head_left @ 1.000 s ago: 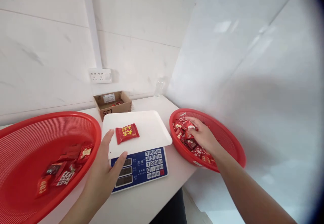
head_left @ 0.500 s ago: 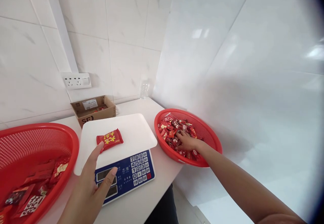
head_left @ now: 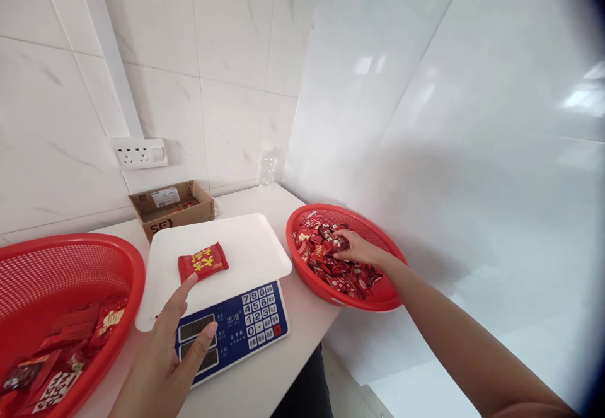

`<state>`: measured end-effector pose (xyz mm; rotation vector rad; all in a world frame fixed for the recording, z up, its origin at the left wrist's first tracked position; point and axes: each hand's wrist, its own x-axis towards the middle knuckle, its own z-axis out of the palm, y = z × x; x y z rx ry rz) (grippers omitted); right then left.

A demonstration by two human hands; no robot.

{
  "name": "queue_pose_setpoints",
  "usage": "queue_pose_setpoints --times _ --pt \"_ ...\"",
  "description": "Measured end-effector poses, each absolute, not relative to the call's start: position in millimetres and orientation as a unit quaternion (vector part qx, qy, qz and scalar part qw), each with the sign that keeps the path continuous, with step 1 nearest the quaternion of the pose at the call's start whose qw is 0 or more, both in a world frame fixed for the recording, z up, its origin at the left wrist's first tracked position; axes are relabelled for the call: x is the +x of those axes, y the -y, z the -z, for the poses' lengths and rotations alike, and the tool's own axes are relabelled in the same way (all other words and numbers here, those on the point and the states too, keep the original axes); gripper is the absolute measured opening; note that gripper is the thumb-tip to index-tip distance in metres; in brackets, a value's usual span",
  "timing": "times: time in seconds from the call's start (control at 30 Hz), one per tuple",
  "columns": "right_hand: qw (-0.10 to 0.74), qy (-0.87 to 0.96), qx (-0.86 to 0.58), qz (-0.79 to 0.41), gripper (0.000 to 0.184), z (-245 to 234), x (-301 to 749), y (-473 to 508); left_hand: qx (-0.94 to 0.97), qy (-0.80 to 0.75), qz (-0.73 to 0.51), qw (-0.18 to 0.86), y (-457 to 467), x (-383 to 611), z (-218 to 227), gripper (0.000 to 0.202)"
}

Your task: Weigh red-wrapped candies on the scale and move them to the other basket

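Observation:
A red candy packet (head_left: 203, 261) lies on the white tray (head_left: 250, 244) of a blue electronic scale (head_left: 236, 326). My left hand (head_left: 167, 348) hovers over the scale's front left, fingers stretched out, fingertips close to the packet, holding nothing. My right hand (head_left: 358, 249) reaches into the small red basket (head_left: 387, 292) on the right, which is full of red wrapped candies (head_left: 326, 260). Its fingers curl down among the candies; what they grip is hidden.
A large red basket (head_left: 70, 260) with several red packets stands at the left. A small open cardboard box (head_left: 172, 209) sits at the back by the tiled wall, under a wall socket (head_left: 139, 153). A clear bottle (head_left: 268, 169) stands in the corner. The counter edge runs along the front right.
My right hand moved from the near side of the small basket toward its middle. My left hand stayed over the scale. The view swung right a little.

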<state>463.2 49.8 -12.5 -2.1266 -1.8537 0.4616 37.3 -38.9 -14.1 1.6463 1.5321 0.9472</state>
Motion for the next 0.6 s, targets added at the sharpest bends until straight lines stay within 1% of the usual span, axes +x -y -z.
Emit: queue_pose_setpoints --times 0.13,0.2,0.23,0.3,0.5,0.53,0.6 --pt "0.095 0.631 -0.748 -0.185 0.099 32.7 438.7 -63.8 0.651 -0.591 -0.337 0.337 40.7 41.8 9.9 0.063" --pt "0.09 0.618 -0.761 -0.176 0.104 42.9 425.5 -68.7 0.651 -0.592 -0.337 0.336 42.4 42.5 9.1 0.062" --pt "0.092 0.616 -0.764 -0.17 0.102 46.3 420.8 -69.9 0.647 -0.593 -0.34 0.338 43.3 42.2 9.4 0.062" --pt "0.106 0.62 -0.761 -0.161 0.088 48.7 416.9 -69.8 0.64 -0.593 -0.348 0.345 44.8 40.4 11.1 0.063" --pt "0.157 0.612 -0.759 -0.157 0.029 26.6 435.1 -61.3 0.619 -0.594 -0.372 0.354 46.5 34.5 15.4 0.062" --pt "0.162 0.606 -0.762 -0.159 0.025 20.8 439.5 -59.7 0.62 -0.592 -0.376 0.352 46.3 34.4 15.4 0.062" --pt "0.165 0.595 -0.768 -0.169 0.03 10.7 447.2 -56.3 0.625 -0.589 -0.375 0.349 45.6 34.6 15.1 0.061"
